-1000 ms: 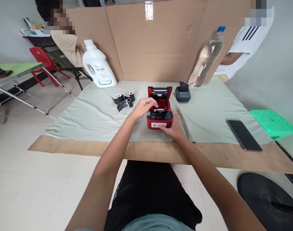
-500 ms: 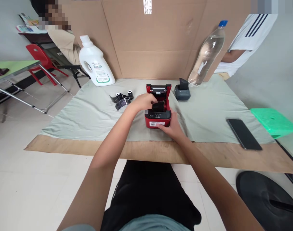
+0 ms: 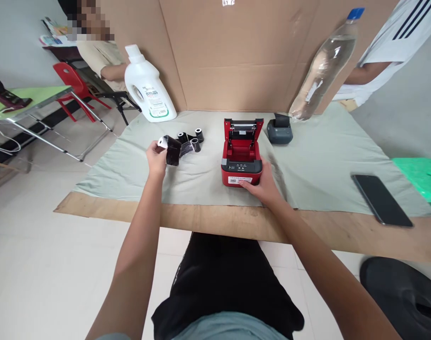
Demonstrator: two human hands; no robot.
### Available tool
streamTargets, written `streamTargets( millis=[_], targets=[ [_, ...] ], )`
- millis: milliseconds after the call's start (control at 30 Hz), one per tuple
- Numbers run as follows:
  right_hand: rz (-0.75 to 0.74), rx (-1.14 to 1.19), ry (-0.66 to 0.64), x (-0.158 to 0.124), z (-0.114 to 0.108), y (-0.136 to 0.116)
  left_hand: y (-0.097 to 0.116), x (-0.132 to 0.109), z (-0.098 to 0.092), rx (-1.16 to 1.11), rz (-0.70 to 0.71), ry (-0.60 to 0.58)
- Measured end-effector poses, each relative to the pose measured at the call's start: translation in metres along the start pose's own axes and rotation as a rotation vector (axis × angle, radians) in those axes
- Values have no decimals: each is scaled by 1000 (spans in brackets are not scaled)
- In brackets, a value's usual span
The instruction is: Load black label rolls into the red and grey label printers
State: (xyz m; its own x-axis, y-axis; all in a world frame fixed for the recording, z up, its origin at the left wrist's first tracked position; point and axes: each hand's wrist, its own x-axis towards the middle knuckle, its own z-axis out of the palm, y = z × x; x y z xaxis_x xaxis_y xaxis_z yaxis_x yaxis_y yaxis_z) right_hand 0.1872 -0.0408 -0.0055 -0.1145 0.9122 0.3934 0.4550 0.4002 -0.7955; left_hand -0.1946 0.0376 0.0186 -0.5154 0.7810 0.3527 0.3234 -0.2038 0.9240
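Observation:
My left hand (image 3: 156,158) is closed on a paper roll (image 3: 173,150) with a white core and a black strip hanging from it, held beside several small black rolls (image 3: 195,144) on the cloth. A red and black portable receipt printer (image 3: 241,167) stands in the middle of the table. Its lid (image 3: 243,128) is raised and the red inside of the roll compartment shows. Wrapped round the printer's right front corner is my right hand (image 3: 265,185), its thumb on the front label. A small dark grey printer (image 3: 280,131) with black paper sticking up sits behind to the right.
A white detergent jug (image 3: 150,89) and a clear water bottle (image 3: 323,68) stand against the cardboard wall (image 3: 237,47). Near the right front edge lies a black phone (image 3: 382,200). A green stool (image 3: 417,177) stands beyond the right edge. Two people sit behind the cardboard.
My left hand has lifted the black paper roll out of the red printer and moved left, to near the other rolls. My right hand still grips the printer. The view has shifted slightly.

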Motion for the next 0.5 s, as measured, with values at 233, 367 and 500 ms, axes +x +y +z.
streamTargets(
  millis=[233, 367, 500],
  targets=[
    [-27, 4, 22, 0, 1, 5, -35, 17, -33, 390, -212, 189],
    [-44, 6, 20, -1, 3, 8, -39, 8, -41, 590, -231, 231],
    [-58, -2, 44, -1, 4, 9, -40, 1, -43, 701, -262, 169]
  ],
)
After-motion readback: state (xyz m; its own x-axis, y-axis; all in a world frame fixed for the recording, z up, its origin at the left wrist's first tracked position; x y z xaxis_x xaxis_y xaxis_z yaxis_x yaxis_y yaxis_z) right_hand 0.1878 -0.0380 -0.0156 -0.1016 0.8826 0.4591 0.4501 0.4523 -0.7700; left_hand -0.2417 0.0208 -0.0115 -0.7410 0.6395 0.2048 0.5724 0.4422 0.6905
